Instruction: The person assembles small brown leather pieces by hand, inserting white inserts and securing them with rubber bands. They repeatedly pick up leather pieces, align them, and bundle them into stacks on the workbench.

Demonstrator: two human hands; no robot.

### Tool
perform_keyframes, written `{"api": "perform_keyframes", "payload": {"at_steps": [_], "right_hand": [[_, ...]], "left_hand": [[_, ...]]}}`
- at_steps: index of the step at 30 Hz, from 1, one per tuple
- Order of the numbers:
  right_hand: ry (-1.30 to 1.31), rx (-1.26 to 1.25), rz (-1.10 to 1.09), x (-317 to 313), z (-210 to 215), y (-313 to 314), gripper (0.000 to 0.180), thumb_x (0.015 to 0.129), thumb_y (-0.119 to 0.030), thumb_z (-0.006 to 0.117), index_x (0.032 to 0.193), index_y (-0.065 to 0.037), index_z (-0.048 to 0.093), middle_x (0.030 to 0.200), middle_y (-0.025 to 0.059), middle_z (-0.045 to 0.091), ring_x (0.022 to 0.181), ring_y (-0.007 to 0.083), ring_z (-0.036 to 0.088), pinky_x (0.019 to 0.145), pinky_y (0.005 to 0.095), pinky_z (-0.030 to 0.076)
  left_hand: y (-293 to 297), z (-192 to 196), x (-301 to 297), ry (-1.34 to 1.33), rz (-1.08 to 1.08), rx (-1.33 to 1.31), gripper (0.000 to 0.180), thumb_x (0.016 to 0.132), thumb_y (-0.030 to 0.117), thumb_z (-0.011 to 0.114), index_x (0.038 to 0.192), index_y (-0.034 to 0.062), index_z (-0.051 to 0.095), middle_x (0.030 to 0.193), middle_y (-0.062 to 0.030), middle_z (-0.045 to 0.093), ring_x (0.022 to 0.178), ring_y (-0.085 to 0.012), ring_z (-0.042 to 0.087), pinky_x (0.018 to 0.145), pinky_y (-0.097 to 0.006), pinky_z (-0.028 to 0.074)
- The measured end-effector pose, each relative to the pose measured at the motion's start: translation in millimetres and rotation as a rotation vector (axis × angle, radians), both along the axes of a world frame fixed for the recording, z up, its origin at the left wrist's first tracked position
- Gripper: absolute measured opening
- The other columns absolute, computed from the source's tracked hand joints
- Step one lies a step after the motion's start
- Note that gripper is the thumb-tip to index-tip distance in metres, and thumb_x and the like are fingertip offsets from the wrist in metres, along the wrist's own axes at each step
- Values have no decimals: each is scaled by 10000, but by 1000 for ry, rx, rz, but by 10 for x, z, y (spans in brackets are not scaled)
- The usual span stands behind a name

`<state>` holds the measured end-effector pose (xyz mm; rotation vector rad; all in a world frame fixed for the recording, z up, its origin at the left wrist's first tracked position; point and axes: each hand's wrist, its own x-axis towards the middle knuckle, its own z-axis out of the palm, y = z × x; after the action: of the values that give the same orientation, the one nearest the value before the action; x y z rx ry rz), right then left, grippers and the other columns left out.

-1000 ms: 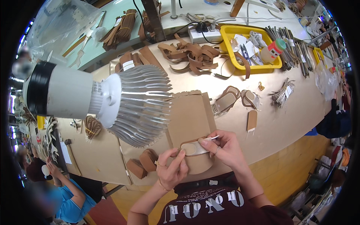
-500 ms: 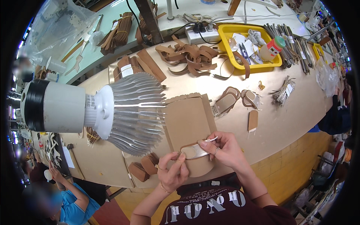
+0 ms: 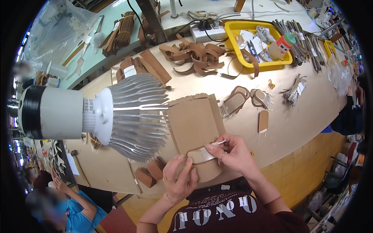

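Observation:
At the near edge of the table I hold a small leather tab [image 3: 200, 155] with a rounded end, brown edging and a pale, shiny face. My right hand [image 3: 230, 153] pinches its right end between thumb and fingers, and a thin white strip [image 3: 220, 142] sticks out there. The thumb and index finger of my left hand [image 3: 179, 175] close on the tab's left end. Under the tab lies a brown leather panel [image 3: 196, 126] with a rounded near end. Similar finished-looking tabs [image 3: 235, 101] sit in a small pile beyond my right hand, and a single brown tab [image 3: 263, 121] lies apart.
A large finned lamp [image 3: 136, 116] hangs over the left side, hiding part of the table. Brown stacked pieces [image 3: 156, 167] lie left of my left hand. Farther back are loose leather strips [image 3: 196, 56], a yellow tray [image 3: 268, 69] and strap bundles [image 3: 299, 42]. A person in blue [image 3: 83, 211] sits lower left.
My left hand's fingers have straightened slightly and shifted along the tab's left end. The right hand keeps its pinch. The whole view has moved a little.

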<state>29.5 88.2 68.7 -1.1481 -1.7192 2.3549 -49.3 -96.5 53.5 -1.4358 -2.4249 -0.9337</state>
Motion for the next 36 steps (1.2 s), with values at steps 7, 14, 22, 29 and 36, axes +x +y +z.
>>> {"api": "perform_keyframes", "payload": {"at_steps": [7,14,22,29,36], "right_hand": [[21,100,6,1,12,-8,260,881,-217,721,806,2,602,630,-41,536,556,5,436,481,194,345],[33,125,7,-9,9,2,282,869,-221,731,781,14,602,619,-40,520,570,13,420,491,210,352],[117,367,49,4,213,32,253,840,-150,745,711,-6,581,622,-16,568,573,21,468,495,205,370],[205,461,90,-33,344,-4,212,832,-127,747,744,14,615,620,-6,575,576,32,489,515,206,392],[111,322,51,30,186,76,232,868,-169,725,777,20,625,654,2,607,573,37,519,509,208,408]], "left_hand": [[51,145,183,-69,-175,-73,378,829,198,716,1153,16,642,1310,-266,487,1180,-413,538,928,-427,520],[149,224,281,9,-87,-215,471,850,387,696,1137,17,643,1290,-275,496,1152,-406,558,931,-411,512],[208,169,338,99,-43,-215,464,866,413,670,1092,7,651,1264,-299,502,1151,-411,556,926,-415,519],[198,109,362,39,-42,-164,461,849,382,697,1095,-5,644,1281,-315,488,1159,-439,547,932,-429,520],[205,79,375,63,-41,-161,487,868,411,674,1116,-6,625,1262,-319,501,1158,-436,547,934,-428,518]]}}
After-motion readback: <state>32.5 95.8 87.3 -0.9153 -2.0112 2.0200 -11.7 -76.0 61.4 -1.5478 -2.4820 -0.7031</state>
